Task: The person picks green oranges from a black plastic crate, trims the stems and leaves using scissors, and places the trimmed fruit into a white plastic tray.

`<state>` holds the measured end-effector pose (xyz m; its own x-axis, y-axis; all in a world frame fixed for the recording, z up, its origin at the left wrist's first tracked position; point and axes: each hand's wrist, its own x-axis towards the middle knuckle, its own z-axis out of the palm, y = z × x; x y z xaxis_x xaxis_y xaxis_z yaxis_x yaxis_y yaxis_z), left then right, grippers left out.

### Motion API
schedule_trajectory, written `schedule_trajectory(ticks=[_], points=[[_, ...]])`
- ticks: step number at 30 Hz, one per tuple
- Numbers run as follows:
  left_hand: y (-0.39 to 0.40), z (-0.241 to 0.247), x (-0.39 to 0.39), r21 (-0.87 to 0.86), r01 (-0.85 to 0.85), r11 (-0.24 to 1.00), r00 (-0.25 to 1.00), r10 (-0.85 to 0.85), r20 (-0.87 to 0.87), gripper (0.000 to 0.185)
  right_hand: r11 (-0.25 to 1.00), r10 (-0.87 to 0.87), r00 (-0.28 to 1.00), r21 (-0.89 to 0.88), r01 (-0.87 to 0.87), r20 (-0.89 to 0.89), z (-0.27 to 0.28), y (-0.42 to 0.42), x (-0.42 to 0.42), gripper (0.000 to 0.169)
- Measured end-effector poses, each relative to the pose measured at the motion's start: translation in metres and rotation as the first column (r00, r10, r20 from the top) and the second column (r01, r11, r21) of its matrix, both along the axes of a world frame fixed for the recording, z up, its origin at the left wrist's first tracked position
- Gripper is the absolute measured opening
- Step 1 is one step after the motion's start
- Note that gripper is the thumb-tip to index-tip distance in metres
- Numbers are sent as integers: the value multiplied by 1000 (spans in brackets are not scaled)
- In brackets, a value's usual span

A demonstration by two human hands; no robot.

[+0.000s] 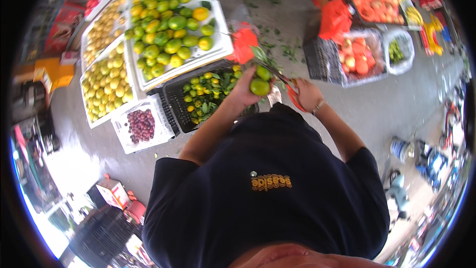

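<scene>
My left hand point(246, 91) holds two green citrus fruits point(260, 86), one behind the other. A leaf point(259, 53) sticks up beyond the farther one. My right hand point(309, 95) grips orange-handled scissors point(296, 98), whose blades point towards the held fruit; whether the tips touch a stem is too small to tell. Below my left forearm stands a black plastic crate point(177, 107) of small green and yellow citrus with leaves point(208, 93). Just beyond it, a white foam tray point(219, 44) carries a heap of green and orange citrus point(173, 31).
Yellow fruit point(111, 82) and dark grapes point(142, 125) fill trays to the left. At right stand a lined crate of reddish fruit point(357, 57) and a bag of green grapes point(395, 50). Cut leaves point(290, 50) litter the floor. A red plastic bag point(244, 42) hangs beside the foam tray.
</scene>
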<state>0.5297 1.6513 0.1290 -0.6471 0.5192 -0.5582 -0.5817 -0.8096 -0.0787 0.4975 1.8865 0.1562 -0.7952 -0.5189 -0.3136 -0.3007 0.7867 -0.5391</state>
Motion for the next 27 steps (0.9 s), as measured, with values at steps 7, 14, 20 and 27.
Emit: schedule_trajectory(ticks=[7, 14, 20, 27], points=[[-1, -65, 15, -152, 159, 976, 976, -132, 175, 35, 953, 42, 990, 292, -81, 137, -32, 13, 20, 30], [-48, -37, 19, -748, 69, 660, 995, -97, 6, 33, 896, -124, 953, 445, -12, 276, -65, 42, 23, 46], [-167, 99, -60, -980, -201, -13, 978, -65, -199, 89, 918, -161, 930, 397, 18, 330, -70, 51, 17, 45], [-289, 88, -187, -466, -207, -860, 896, -358, 262, 67, 926, -184, 949, 370, 80, 256, -84, 55, 7, 38]])
